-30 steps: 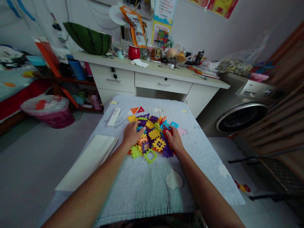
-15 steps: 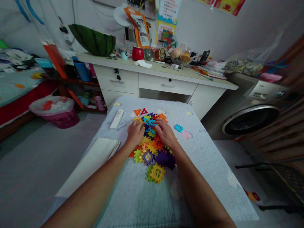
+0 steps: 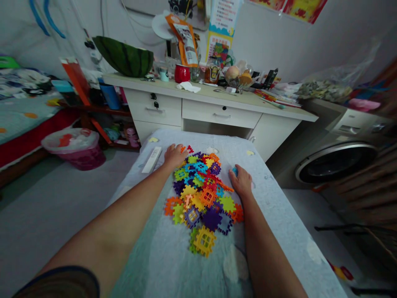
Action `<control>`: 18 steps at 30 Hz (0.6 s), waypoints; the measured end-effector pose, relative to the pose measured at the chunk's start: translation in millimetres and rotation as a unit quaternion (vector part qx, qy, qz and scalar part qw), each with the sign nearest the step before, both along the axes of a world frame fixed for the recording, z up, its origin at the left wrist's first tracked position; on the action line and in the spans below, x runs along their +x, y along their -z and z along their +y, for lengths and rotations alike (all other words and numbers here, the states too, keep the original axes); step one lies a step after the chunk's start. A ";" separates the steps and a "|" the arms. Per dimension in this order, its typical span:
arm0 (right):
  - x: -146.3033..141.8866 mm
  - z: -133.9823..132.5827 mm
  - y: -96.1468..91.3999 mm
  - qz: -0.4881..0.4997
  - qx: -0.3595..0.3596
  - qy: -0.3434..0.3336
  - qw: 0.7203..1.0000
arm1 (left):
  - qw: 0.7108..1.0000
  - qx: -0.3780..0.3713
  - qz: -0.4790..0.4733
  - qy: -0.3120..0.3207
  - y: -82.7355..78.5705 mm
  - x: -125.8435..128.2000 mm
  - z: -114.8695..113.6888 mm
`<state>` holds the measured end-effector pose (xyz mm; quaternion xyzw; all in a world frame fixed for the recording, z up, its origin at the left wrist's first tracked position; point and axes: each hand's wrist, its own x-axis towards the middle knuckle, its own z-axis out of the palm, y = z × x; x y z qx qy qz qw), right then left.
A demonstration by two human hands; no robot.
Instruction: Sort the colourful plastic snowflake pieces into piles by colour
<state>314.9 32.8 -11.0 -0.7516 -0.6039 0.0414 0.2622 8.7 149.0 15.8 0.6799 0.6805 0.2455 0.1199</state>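
Note:
A heap of colourful plastic interlocking building pieces [image 3: 208, 196] lies in the middle of the cloth-covered table [image 3: 269, 231]. Beyond its far left edge, my left hand [image 3: 175, 156] rests with fingers stretched out, partly over an orange triangular piece [image 3: 182, 149]. A red triangular piece [image 3: 190, 149] is just beside it. To the right of the heap, my right hand [image 3: 242, 181] has its thumb and fingers around a blue square piece [image 3: 235, 170], mostly hidden by the hand. Closest to me are a yellow window piece [image 3: 205, 241] and a green piece [image 3: 193, 241] under it.
A long white box [image 3: 151, 159] lies left of my left hand. Behind the table stands a white desk [image 3: 161, 108] bearing a watermelon half [image 3: 124, 57], a red mug [image 3: 182, 73] and jars. A washing machine [image 3: 338, 140] is at right, a pink bin [image 3: 77, 153] at left.
Both hands have come off the heap and moved apart: my left hand went forward to the triangular pieces, my right hand went right to the blue piece. The heap is now uncovered.

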 end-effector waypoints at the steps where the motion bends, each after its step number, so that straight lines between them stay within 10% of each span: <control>1: -1.8 -0.2 0.6 -0.011 0.001 -0.003 1.000 | 1.000 -0.014 0.002 0.005 0.9 1.7 6.1; 10: 1.0 -0.3 2.1 -0.037 0.003 -0.014 0.999 | 0.981 -0.081 -0.024 0.177 -6.0 23.2 23.4; 18: -0.4 -0.3 1.3 -0.040 -0.005 -0.013 0.999 | 0.931 -0.093 -0.094 0.341 -36.4 32.9 -25.8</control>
